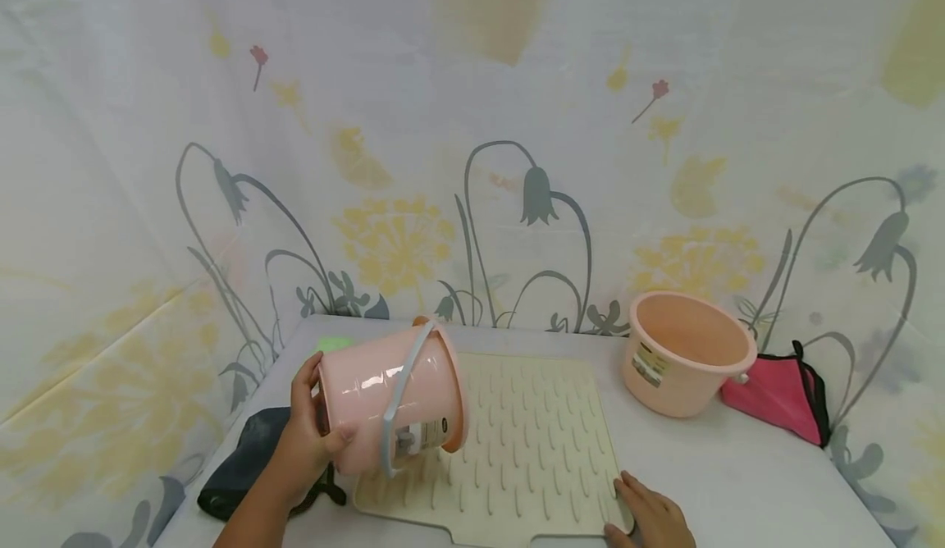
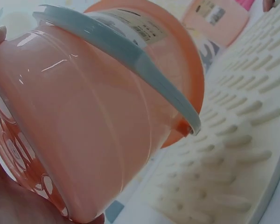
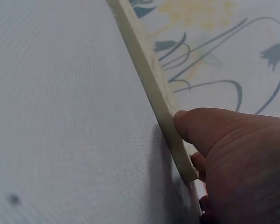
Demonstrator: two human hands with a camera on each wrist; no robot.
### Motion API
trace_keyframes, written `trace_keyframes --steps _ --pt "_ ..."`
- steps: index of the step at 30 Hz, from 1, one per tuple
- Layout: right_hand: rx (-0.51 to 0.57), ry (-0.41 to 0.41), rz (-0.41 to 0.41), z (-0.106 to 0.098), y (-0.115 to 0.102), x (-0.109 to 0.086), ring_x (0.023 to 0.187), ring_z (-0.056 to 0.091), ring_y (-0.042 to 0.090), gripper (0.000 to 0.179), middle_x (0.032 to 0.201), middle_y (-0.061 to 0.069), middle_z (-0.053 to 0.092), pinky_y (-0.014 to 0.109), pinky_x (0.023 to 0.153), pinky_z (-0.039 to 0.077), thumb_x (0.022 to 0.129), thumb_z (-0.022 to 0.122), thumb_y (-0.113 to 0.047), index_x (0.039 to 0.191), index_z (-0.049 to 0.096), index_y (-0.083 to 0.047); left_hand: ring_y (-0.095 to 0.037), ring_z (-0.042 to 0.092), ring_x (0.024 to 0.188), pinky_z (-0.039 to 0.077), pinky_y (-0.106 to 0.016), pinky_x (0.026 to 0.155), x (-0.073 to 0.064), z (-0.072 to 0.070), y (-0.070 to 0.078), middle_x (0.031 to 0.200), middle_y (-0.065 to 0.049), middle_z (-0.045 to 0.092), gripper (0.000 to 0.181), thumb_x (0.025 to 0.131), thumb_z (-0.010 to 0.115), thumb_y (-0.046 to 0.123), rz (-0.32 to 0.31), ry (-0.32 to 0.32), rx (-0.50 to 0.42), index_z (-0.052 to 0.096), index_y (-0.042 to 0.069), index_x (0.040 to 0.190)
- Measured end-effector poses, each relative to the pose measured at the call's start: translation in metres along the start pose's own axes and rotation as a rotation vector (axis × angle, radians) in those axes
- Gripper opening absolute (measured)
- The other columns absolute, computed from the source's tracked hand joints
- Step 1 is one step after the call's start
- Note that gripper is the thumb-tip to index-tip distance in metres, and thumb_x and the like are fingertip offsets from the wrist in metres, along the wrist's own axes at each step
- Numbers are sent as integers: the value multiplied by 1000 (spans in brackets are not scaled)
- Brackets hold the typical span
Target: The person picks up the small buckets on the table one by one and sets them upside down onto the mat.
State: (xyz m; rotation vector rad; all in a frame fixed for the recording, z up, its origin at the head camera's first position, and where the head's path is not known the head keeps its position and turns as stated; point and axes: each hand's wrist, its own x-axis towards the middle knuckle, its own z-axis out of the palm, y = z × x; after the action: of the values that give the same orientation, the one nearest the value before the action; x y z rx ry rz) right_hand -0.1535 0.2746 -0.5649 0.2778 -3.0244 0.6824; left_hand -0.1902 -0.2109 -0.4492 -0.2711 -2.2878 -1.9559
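Observation:
A glossy pink bucket (image 1: 362, 380) with a grey-blue handle (image 2: 144, 70) lies tipped on its side in the air, its mouth turned to the right. My left hand (image 1: 295, 437) grips it at the base, thumb on the near side and fingers round the far side. Below and beside the bucket is a cream mat (image 1: 527, 449) covered with raised ridges, on the white table. My right hand (image 1: 650, 515) pinches the mat's near right corner. The right thumb (image 3: 196, 126) presses against the mat's edge.
A second, peach bucket (image 1: 672, 400) stands upright at the back right. Right of it lies a pink cloth item with black trim (image 1: 775, 396). A dark cloth item (image 1: 247, 466) is by my left forearm. Something light green (image 1: 334, 342) shows behind the held bucket.

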Motion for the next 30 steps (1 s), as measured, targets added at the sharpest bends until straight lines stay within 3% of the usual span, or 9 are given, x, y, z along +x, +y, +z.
trace_keyframes --steps 4,7,12,18,22,25,30 --pt "14 -23 18 0 -2 2 131 58 43 74 147 23 59 63 107 42 89 76 -49 139 63 4 -46 44 133 57 -33 84 0 -8 0 164 -25 16 109 90 71 14 -17 21 12 -6 25 166" --pt "21 -36 28 0 -2 3 131 57 43 76 148 23 58 63 107 41 89 77 -50 139 62 4 -46 45 132 57 -35 86 1 -14 0 159 -27 23 109 90 72 15 -31 24 38 -6 26 165" --pt "33 -39 37 -2 -2 2 131 57 43 76 148 23 58 64 108 40 88 77 -51 139 62 4 -48 40 137 56 -40 90 5 -25 3 160 -29 19 110 91 71 19 -13 -9 77 -9 22 166" --pt "24 -42 43 -5 -2 3 131 57 44 74 149 22 58 65 108 41 89 75 -50 140 63 2 -44 32 143 44 -13 90 10 -39 9 166 -27 12 111 89 72 21 16 -6 165 -7 18 167" --pt "29 -50 51 -7 -3 4 131 57 44 74 149 22 57 65 108 40 90 74 -51 140 62 2 -45 30 142 47 -39 106 14 -43 15 165 -29 13 115 85 76 20 16 32 284 -4 13 167" --pt "31 -51 43 -7 -4 3 131 57 44 73 149 23 58 65 108 41 90 74 -50 140 63 2 -46 30 139 40 -68 106 17 -45 19 162 -30 14 116 83 78 21 16 51 360 -1 10 167" --pt "26 -50 38 -5 -3 2 131 58 44 73 147 23 59 64 107 41 90 75 -50 138 63 3 -53 29 140 37 -77 103 23 -46 24 161 -35 15 116 81 83 24 50 54 459 6 7 167"
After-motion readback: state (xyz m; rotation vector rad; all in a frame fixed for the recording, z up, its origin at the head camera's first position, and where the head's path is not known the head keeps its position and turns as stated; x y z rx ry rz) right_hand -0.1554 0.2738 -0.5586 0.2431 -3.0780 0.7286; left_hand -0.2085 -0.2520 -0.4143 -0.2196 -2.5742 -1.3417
